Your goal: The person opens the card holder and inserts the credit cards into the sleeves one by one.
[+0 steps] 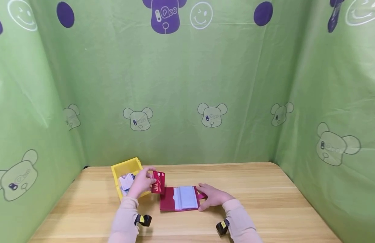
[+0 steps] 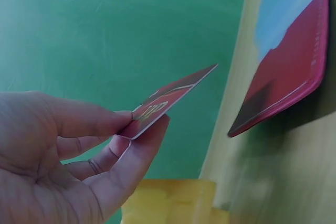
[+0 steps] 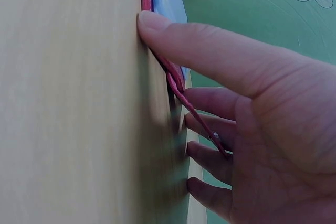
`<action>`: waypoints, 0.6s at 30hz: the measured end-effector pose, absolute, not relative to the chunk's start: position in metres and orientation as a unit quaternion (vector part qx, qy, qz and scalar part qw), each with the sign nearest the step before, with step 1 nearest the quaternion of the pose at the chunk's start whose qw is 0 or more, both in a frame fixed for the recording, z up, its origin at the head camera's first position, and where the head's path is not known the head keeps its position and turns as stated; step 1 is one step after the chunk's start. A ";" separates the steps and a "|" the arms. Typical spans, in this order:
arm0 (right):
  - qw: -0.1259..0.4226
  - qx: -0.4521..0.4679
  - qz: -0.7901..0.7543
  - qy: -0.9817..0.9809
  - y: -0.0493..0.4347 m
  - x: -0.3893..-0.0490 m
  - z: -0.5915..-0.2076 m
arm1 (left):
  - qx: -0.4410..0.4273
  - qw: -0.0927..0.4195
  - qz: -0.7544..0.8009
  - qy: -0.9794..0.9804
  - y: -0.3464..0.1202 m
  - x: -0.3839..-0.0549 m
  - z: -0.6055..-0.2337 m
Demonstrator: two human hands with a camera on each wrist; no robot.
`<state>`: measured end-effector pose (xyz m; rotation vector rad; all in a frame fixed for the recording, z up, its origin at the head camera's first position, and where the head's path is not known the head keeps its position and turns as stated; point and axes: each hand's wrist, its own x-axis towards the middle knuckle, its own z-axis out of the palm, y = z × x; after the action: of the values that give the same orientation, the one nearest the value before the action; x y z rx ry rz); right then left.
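A red card with "VIP" lettering [image 1: 158, 182] is pinched between the thumb and fingers of my left hand [image 1: 142, 182], upright just beyond the left end of a card holder. That red card holder [image 1: 167, 199] lies opened out on the table, with pale translucent sleeves [image 1: 186, 197] inside. In the left wrist view, the card [image 2: 157, 106] is seen nearly edge-on, apart from the holder [image 2: 286, 72]. At the holder's right end rests my right hand [image 1: 214, 195], thumb by the near corner and fingers spread toward the far one. The holder's strap [image 3: 191, 109] sticks out under its palm.
A yellow bin [image 1: 115, 175] with several cards [image 1: 126, 181] in it stands left of the holder, partly behind my left hand. The wooden table [image 1: 266, 199] ends at a green patterned curtain [image 1: 181, 145] at the back and sides.
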<state>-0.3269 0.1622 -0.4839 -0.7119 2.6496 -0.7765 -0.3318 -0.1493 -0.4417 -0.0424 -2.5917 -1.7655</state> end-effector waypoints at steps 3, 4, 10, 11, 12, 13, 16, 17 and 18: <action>0.145 -0.242 -0.271 0.920 0.163 -0.327 -0.484 | -0.020 -0.005 -0.563 -0.826 -0.144 -0.332 -0.445; 0.144 -0.242 -0.272 0.920 0.163 -0.328 -0.484 | -0.021 -0.007 -0.563 -0.826 -0.143 -0.332 -0.446; 0.147 -0.247 -0.269 0.919 0.163 -0.328 -0.483 | -0.022 -0.024 -0.554 -0.832 -0.137 -0.331 -0.453; 0.147 -0.247 -0.269 0.919 0.163 -0.327 -0.483 | -0.023 -0.028 -0.556 -0.831 -0.136 -0.331 -0.454; 0.147 -0.248 -0.268 0.919 0.163 -0.327 -0.483 | -0.024 -0.034 -0.559 -0.828 -0.135 -0.330 -0.455; 0.147 -0.247 -0.269 0.919 0.163 -0.327 -0.483 | -0.025 -0.041 -0.566 -0.823 -0.134 -0.330 -0.456; 0.146 -0.247 -0.270 0.919 0.162 -0.326 -0.483 | -0.024 -0.059 -0.578 -0.814 -0.132 -0.331 -0.459; 0.147 -0.246 -0.272 0.919 0.162 -0.326 -0.483 | -0.027 -0.065 -0.579 -0.813 -0.131 -0.331 -0.460; 0.147 -0.246 -0.271 0.919 0.162 -0.326 -0.483 | -0.027 -0.070 -0.580 -0.811 -0.130 -0.332 -0.462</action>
<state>-0.3263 0.1620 -0.4833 -0.7081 2.6431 -0.7810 -0.3318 -0.1304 -0.4623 -0.0900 -2.6692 -1.9063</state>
